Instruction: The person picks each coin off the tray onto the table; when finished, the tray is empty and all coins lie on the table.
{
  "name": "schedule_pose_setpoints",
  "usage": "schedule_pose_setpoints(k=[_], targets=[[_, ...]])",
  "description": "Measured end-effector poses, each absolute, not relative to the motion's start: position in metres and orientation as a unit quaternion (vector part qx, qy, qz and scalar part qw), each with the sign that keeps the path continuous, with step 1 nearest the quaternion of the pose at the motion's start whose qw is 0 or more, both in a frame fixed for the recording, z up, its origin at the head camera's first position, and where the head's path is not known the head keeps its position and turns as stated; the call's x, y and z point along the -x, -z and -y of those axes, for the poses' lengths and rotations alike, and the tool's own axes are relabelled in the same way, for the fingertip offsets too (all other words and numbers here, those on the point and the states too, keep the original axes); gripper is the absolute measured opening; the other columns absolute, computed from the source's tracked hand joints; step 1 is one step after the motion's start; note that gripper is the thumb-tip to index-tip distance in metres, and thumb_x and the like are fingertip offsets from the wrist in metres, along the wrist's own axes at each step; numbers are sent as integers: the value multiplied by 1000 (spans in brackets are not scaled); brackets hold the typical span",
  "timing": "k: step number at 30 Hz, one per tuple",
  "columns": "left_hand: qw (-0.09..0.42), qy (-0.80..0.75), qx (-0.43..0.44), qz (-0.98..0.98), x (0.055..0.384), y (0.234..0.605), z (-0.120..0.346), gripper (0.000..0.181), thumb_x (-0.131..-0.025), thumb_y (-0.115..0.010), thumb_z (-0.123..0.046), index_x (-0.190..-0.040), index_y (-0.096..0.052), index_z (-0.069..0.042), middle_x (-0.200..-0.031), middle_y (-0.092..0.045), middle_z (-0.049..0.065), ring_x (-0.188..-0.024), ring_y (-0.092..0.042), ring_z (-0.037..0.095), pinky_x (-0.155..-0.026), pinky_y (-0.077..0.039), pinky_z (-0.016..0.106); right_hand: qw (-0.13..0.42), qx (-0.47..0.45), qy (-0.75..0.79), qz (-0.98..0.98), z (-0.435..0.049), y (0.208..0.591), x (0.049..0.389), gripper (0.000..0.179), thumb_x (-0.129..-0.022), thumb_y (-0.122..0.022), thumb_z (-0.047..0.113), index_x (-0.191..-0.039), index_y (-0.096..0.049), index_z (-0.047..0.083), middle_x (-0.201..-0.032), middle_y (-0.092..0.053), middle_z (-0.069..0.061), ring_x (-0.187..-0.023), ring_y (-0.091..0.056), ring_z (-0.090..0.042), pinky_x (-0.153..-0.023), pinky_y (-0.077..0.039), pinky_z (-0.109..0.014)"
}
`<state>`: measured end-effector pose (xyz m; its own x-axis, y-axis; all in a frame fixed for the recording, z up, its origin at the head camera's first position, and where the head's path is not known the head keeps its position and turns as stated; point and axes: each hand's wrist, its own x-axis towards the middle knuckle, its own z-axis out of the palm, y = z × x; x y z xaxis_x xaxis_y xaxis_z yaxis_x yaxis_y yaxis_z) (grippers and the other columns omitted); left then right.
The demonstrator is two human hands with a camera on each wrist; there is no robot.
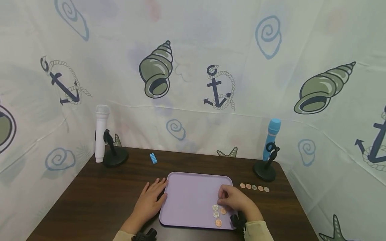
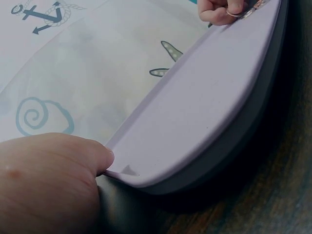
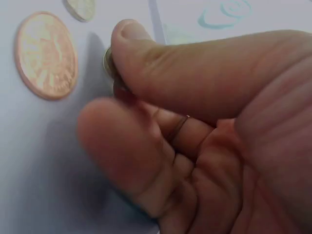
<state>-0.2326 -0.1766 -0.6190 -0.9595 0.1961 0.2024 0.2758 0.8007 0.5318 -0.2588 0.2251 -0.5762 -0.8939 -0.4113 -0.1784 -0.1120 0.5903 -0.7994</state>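
Observation:
My right hand [image 1: 233, 199] is over the right side of the lilac tray [image 1: 190, 197] and pinches a coin [image 3: 108, 63] between thumb and finger. Only the coin's edge shows in the right wrist view. Below that hand, silver coins [image 1: 215, 214] and copper coins [image 1: 218, 223] lie on the tray near its front right corner. A copper coin [image 3: 47, 56] is close beside the fingertips in the right wrist view. My left hand [image 1: 149, 202] lies flat with fingers spread on the table, its thumb and fingertips against the tray's left rim [image 2: 111, 171].
Several coins [image 1: 254, 187] form a row right of the tray. A blue toy brick [image 1: 153, 158] lies behind it. A white microphone [image 1: 101, 134] and black stand [image 1: 116, 157] are at back left; a blue microphone [image 1: 271, 137] on a black stand [image 1: 264, 171] at back right.

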Motion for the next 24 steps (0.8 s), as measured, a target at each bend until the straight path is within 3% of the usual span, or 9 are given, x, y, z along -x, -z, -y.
schedule_pose_setpoints(k=[6,13,20,24], targets=[[77,295,125,944,229,620,176,57,-106,-68,-33,-160,-57,-20,-168,-53,5,-161,-43,38,-133,-17,71,178,117,471,-856,-229,584,257,12,-96,-83,17,-98,-73,10,-81,-64,0,-62,-58,-14,-54,-53,-27],[58,295,122,946,232,620,176,58,-108,-66,-35,-163,-53,-22,-171,-49,3,-164,-38,35,-135,-12,69,130,28,605,-785,-242,597,254,22,-99,-81,24,-104,-72,5,-84,-63,-3,-70,-58,-16,-52,-53,-25],[62,297,123,945,232,618,176,58,-108,-66,-34,-163,-54,-21,-171,-49,4,-164,-39,36,-135,-13,70,37,12,746,-665,-258,605,240,26,-109,-68,19,-116,-59,-5,-86,-61,0,-63,-54,-10,-45,-45,-19],[75,294,126,945,233,618,176,58,-107,-68,-33,-162,-55,-21,-170,-51,5,-163,-41,37,-134,-15,70,-37,-16,733,-679,-271,605,232,30,-107,-71,19,-117,-60,-7,-84,-61,1,-60,-51,-9,-44,-38,-19]])
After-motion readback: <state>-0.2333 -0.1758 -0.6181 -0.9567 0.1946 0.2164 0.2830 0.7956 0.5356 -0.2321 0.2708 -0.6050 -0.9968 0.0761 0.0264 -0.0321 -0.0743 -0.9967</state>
